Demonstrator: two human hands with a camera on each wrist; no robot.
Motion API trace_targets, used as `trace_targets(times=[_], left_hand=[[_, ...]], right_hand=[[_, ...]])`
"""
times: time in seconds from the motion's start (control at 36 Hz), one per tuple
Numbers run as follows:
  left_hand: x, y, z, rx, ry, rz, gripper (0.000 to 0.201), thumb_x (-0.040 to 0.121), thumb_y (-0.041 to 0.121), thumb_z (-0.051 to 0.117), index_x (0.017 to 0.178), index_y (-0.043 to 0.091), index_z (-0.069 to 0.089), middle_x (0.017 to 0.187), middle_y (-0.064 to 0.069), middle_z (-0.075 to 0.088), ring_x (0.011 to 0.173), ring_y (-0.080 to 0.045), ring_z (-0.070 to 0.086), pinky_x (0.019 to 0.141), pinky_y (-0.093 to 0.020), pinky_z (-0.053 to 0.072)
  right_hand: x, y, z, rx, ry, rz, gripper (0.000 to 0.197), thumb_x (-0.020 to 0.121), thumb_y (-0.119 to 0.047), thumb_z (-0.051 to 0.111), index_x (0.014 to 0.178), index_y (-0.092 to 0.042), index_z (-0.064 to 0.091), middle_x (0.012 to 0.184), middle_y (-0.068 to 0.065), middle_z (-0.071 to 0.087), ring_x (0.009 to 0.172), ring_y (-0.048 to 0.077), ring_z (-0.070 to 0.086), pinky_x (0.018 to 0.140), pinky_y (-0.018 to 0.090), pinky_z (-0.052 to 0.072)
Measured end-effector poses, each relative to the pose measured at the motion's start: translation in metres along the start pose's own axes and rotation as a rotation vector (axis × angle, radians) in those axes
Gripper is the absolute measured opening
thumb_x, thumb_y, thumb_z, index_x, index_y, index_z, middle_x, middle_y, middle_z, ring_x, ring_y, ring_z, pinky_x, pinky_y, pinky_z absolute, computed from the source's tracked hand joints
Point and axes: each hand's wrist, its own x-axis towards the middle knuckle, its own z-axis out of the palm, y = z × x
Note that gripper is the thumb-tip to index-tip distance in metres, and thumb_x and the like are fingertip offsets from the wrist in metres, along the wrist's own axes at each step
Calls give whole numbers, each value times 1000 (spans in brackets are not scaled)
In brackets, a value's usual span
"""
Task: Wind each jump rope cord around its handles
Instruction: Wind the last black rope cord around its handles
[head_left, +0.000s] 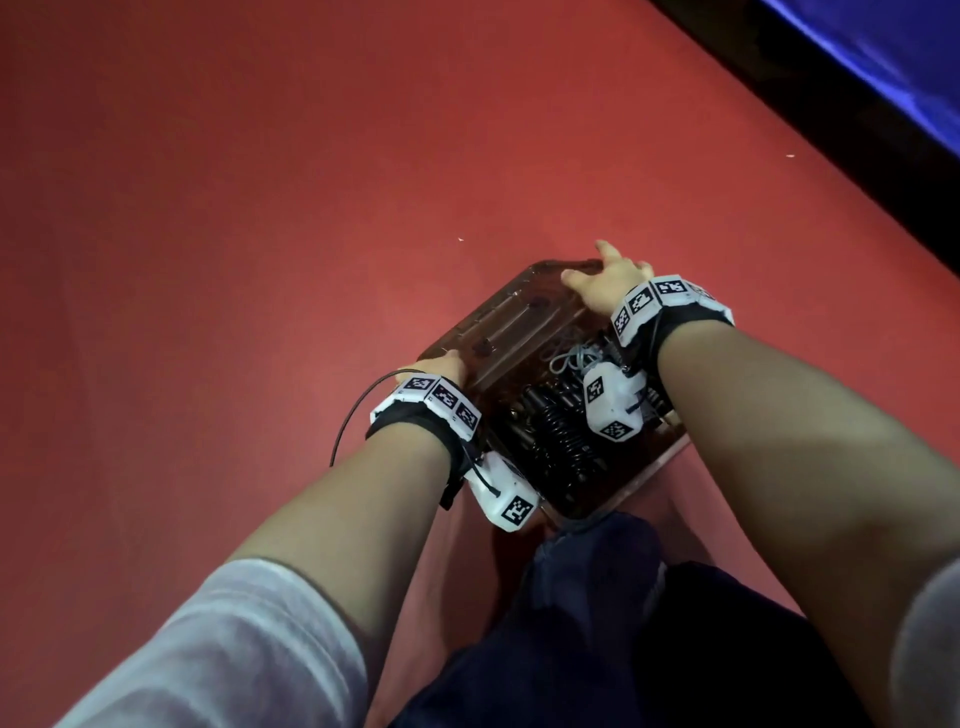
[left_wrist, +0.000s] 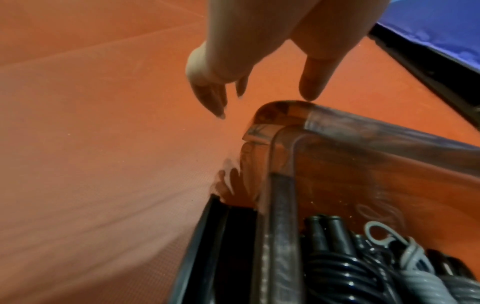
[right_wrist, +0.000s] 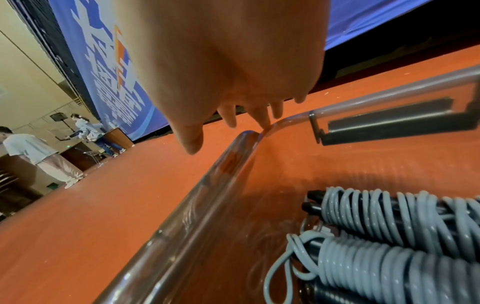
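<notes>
1. A clear plastic bin (head_left: 631, 488) sits on the red floor (head_left: 260, 208), holding wound jump ropes (right_wrist: 389, 257), grey and black.
2. The left hand (left_wrist: 249, 51) has its grip apart, thumb tip touching the bin's corner.
3. The right hand (right_wrist: 228, 72) has its fingers spread, seemingly resting on the far rim.

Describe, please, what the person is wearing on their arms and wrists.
Each bare forearm carries a black wrist strap ringed with white blocks bearing black-and-white square markers, plus a white camera box: left wrist, right wrist. A thin black cable loops off the left band. Light grey sleeves are pushed up.
</notes>
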Motion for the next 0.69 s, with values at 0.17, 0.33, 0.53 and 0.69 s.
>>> trace_targets(times=[0.17,0.33,0.53,0.69], left_hand=[[-1,-6,-1,3,-7,42,47,95,36,52,127,2,57,125,-16,61,114,-32,59,100,-37,46],[-13,-11,-3,3,-84,126,41,95,16,53,132,-1,53,130,-18,57,110,-29,59,85,-33,49],[-36,4,-21,-38,-81,-5,58,67,32,85,109,-1,63,103,-8,68,92,-29,68,86,-42,55],[-78,7,-32,86,-181,164,15,95,5,51,101,-1,63,69,-10,62,48,-12,57,43,-15,43]], right_hand=[[2,-2,0,-112,-7,-25,73,83,-62,58,144,-28,38,137,12,47,129,29,42,109,51,36],[-8,-3,-9,-25,85,32,83,75,-53,73,141,-21,34,134,15,45,127,33,40,104,51,39],[-26,-2,-42,39,136,86,83,74,-37,75,143,-15,36,138,13,46,124,33,47,100,45,46],[-43,25,-65,104,114,108,46,82,-12,70,123,2,56,108,15,61,92,29,60,83,34,52]])
